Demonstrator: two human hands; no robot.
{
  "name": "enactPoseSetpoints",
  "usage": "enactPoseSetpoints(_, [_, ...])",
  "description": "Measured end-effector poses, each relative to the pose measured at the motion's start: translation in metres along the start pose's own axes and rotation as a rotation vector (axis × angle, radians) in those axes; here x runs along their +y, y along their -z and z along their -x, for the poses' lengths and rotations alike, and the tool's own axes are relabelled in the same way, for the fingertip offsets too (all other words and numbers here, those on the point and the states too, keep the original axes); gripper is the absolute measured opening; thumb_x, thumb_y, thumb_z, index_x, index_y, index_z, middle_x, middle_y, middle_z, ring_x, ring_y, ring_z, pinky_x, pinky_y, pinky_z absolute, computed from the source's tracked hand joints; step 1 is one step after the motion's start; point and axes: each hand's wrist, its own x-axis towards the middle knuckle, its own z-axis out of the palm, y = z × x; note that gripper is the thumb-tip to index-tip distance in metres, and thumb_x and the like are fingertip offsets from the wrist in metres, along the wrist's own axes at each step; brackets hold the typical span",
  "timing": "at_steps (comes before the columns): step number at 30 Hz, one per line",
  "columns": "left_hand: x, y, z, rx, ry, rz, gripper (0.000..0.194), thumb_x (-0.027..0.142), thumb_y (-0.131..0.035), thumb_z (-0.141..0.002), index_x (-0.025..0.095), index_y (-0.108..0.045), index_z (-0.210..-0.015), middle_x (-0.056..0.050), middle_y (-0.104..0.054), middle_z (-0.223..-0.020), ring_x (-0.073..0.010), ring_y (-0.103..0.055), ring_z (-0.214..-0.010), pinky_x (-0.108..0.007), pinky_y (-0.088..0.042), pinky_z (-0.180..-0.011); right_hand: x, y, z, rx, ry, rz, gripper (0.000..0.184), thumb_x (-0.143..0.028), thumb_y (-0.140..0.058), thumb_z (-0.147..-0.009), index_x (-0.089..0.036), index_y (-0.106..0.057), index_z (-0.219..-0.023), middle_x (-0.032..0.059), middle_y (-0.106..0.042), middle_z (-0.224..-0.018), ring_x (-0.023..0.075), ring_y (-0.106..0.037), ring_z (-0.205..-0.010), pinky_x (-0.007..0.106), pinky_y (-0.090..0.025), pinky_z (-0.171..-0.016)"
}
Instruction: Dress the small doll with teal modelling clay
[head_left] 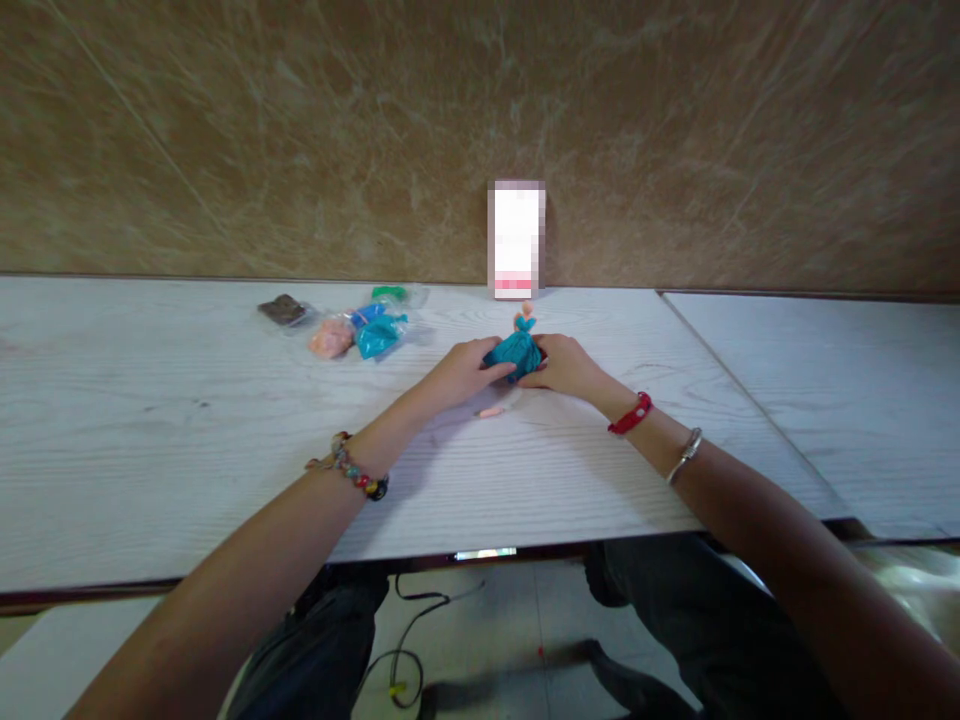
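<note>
A small clay doll (514,355) stands on the white table, with a wide, folded teal skirt and a teal and peach upper part. My left hand (477,362) curls round the left side of the skirt, its thumb across the front. From the other side, my right hand (561,362) presses its fingers against the skirt's right edge. Both hands partly hide the skirt's sides. Just in front of them lies a thin peach piece of clay (491,412), apart from the doll.
Left of the hands lie clear bags of clay: brown (283,310), peach (331,338), light blue (381,336), dark blue (367,315) and green (388,293). A phone (516,240) with a blurred screen leans on the brown wall. The table's front edge (420,553) is near my legs.
</note>
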Motion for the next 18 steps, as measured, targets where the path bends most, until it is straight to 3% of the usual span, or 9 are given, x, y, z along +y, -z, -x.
enactPoseSetpoints(4, [0.0, -0.001, 0.0, -0.012, 0.014, 0.015, 0.023, 0.032, -0.056, -0.077, 0.012, -0.061, -0.088, -0.004, -0.063, -0.076, -0.0158, -0.054, -0.067, -0.026, -0.038, -0.06, -0.001, 0.002, 0.0, -0.011, -0.055, 0.041, 0.031, -0.022, -0.072, -0.058, -0.012, -0.066, -0.087, 0.0036, -0.066, -0.073, 0.0152, -0.057, -0.064, 0.024, -0.037, -0.056])
enactPoseSetpoints(11, [-0.001, -0.002, 0.001, -0.003, -0.009, -0.005, 0.017, 0.03, -0.057, -0.077, 0.013, -0.06, -0.081, -0.001, -0.062, -0.069, -0.0142, -0.054, -0.063, -0.024, -0.036, -0.057, -0.002, 0.01, 0.007, 0.004, 0.065, 0.035, 0.03, -0.016, -0.069, -0.059, -0.012, -0.065, -0.088, 0.0061, -0.068, -0.083, 0.0166, -0.061, -0.074, 0.025, -0.041, -0.064])
enactPoseSetpoints(18, [0.002, -0.002, 0.001, -0.019, 0.005, 0.025, 0.016, 0.028, -0.058, -0.077, 0.013, -0.06, -0.081, -0.002, -0.063, -0.071, -0.0153, -0.057, -0.066, -0.024, -0.037, -0.058, -0.004, 0.006, 0.006, 0.052, 0.047, 0.153, 0.02, -0.017, -0.069, -0.063, -0.012, -0.064, -0.082, 0.0083, -0.068, -0.081, 0.0198, -0.062, -0.074, 0.026, -0.041, -0.062])
